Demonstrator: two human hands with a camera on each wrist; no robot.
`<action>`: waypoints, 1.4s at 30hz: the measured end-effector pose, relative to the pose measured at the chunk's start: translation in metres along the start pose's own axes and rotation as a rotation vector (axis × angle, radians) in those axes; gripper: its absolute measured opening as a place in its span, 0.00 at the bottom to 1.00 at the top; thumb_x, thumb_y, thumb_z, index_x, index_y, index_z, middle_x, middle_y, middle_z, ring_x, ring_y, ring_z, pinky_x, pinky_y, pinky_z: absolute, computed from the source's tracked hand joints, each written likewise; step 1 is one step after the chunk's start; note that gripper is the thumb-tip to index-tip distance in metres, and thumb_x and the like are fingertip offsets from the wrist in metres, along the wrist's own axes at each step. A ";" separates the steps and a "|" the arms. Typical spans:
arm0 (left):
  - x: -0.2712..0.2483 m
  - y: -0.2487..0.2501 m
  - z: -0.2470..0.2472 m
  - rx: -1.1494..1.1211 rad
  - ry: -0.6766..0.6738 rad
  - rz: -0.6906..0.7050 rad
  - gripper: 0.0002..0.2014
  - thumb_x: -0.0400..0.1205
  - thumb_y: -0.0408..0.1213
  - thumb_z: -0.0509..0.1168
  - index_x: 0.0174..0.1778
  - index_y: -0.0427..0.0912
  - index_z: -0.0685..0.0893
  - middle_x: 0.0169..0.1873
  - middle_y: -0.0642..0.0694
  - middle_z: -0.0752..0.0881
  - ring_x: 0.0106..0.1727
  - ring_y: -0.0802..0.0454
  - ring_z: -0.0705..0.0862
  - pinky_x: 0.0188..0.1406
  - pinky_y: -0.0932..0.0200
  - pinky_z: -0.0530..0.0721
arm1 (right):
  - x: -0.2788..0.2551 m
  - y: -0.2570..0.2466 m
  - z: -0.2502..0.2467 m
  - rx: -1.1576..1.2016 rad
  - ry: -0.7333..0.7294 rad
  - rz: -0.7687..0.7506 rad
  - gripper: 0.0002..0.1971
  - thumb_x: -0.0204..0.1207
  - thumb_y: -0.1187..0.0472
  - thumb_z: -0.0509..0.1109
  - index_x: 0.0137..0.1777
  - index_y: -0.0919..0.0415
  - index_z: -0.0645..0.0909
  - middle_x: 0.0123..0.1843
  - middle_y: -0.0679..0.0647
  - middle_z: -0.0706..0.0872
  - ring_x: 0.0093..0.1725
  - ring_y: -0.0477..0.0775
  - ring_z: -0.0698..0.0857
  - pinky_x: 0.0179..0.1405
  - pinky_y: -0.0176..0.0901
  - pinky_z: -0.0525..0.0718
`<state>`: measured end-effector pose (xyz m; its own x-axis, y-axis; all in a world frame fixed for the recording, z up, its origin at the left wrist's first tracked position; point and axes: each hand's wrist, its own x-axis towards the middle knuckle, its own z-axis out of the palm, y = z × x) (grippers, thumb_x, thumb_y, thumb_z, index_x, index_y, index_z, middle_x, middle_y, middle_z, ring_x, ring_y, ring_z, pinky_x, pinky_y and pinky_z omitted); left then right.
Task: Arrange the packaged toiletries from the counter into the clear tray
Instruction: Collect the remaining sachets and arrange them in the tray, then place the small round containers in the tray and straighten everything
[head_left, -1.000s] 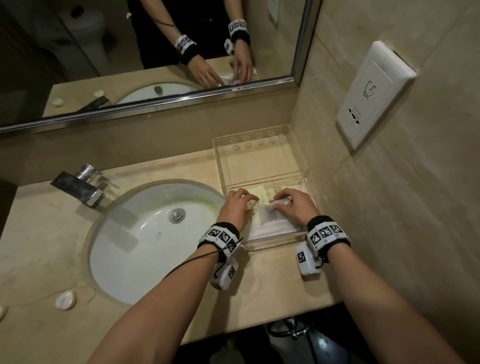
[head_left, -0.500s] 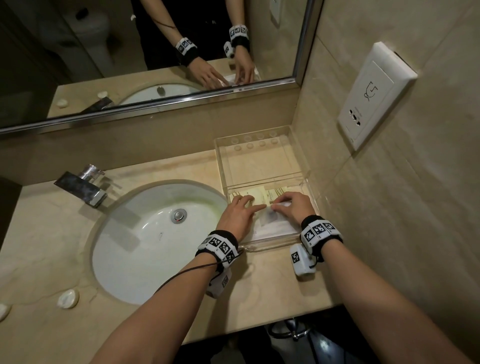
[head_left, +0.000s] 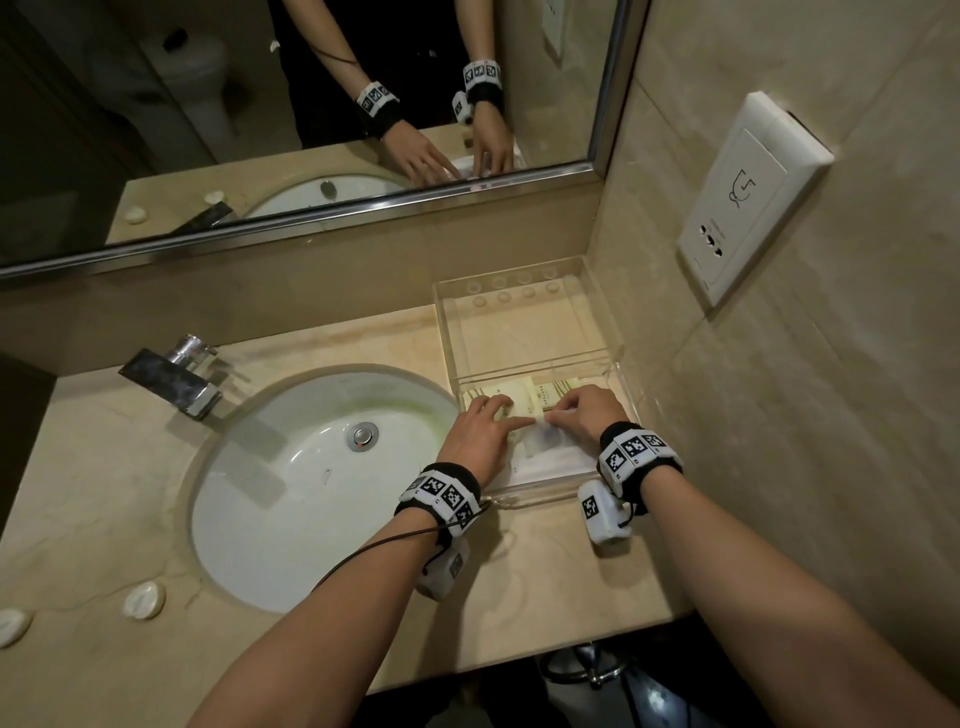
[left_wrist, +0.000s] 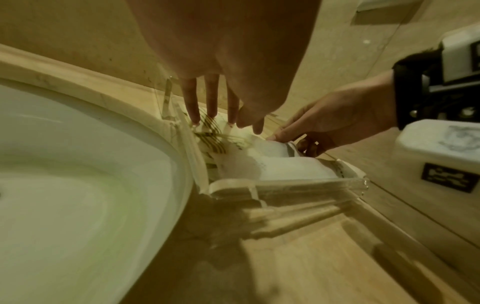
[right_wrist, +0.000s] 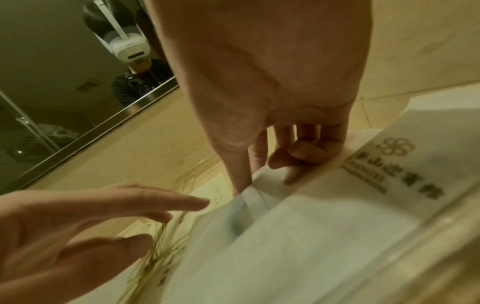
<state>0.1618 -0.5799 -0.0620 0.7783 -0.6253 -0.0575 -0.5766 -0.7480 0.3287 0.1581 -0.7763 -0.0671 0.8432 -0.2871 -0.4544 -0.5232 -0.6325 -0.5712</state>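
Observation:
The clear tray (head_left: 519, 332) stands on the counter right of the sink, against the side wall. Its far compartment holds nothing. In the near compartment lie cream packets (head_left: 524, 392) with green stripes and a larger white packet (head_left: 550, 460). My left hand (head_left: 498, 410) lies flat on the cream packets (left_wrist: 210, 135), fingers straight. My right hand (head_left: 563, 410) has curled fingers and pinches the far edge of the white packet (right_wrist: 311, 216), which is lifted a little there. In the left wrist view the white packet (left_wrist: 285, 166) sits just behind the tray's front wall (left_wrist: 285, 185).
The white sink (head_left: 311, 483) and chrome faucet (head_left: 176, 379) are left of the tray. Two small round soaps (head_left: 144, 598) lie near the counter's front left edge. A wall socket (head_left: 748, 197) and the mirror (head_left: 311, 104) are above.
My left hand has uncurled and now lies flat, reaching further across the cream packets. My right hand has stayed at the white packet's edge.

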 end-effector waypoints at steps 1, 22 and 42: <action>0.000 -0.001 0.001 -0.024 0.011 -0.010 0.25 0.79 0.28 0.62 0.71 0.53 0.79 0.71 0.44 0.76 0.73 0.42 0.71 0.70 0.47 0.75 | 0.000 0.000 0.001 0.007 0.009 0.005 0.08 0.70 0.51 0.78 0.43 0.55 0.89 0.47 0.50 0.91 0.49 0.54 0.87 0.49 0.42 0.82; 0.019 -0.024 -0.003 -0.027 -0.002 -0.016 0.23 0.82 0.28 0.62 0.72 0.51 0.78 0.73 0.46 0.76 0.76 0.46 0.69 0.69 0.53 0.76 | -0.018 0.027 0.005 -0.005 0.205 -0.217 0.12 0.71 0.49 0.78 0.51 0.53 0.86 0.54 0.52 0.87 0.54 0.53 0.84 0.55 0.42 0.80; -0.003 -0.034 -0.026 -0.341 0.188 -0.138 0.13 0.77 0.31 0.71 0.57 0.45 0.85 0.57 0.47 0.83 0.58 0.50 0.81 0.61 0.57 0.80 | -0.039 0.006 -0.009 0.154 0.284 -0.233 0.06 0.76 0.60 0.74 0.52 0.55 0.86 0.54 0.52 0.88 0.47 0.52 0.87 0.53 0.51 0.87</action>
<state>0.1853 -0.5467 -0.0488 0.8926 -0.4491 0.0404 -0.3731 -0.6851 0.6256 0.1238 -0.7755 -0.0465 0.9308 -0.3499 -0.1060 -0.3083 -0.5953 -0.7421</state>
